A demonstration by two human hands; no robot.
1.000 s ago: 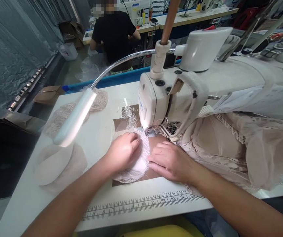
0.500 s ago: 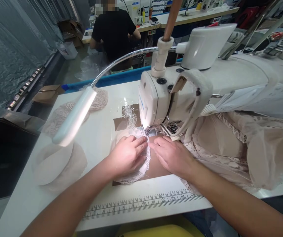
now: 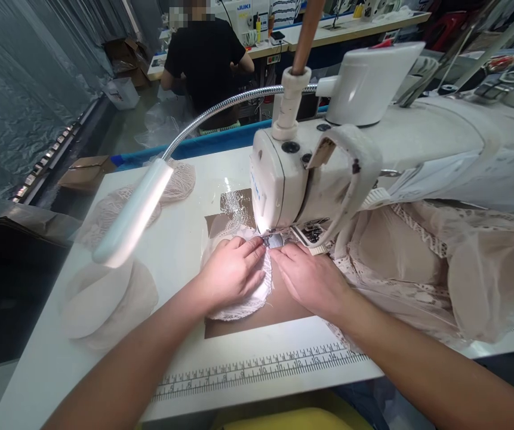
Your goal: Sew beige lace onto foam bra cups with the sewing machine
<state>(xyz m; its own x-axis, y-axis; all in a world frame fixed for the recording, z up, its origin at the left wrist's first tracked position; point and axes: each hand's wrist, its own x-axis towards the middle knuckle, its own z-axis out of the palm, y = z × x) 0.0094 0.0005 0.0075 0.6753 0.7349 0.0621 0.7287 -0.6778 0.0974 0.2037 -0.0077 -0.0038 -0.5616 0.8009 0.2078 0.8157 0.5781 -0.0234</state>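
Head view: left hand (image 3: 232, 272) presses the lace piece (image 3: 243, 307) flat, fingers together; right hand (image 3: 310, 278), at its three o'clock, lies flat likewise.

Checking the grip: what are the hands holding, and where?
Neither grips anything: the left hand presses flat on top of the lace cup, the right hand at its right edge.

The lace piece (image 3: 240, 310) lies on the table (image 3: 180, 245) before the sewing machine (image 3: 279, 185) (lamp (image 3: 131, 215) to its left).

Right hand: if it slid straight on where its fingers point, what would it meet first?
Probably the presser foot of the sewing machine; fingertips of the right hand lie just short of it, though depth is unclear.
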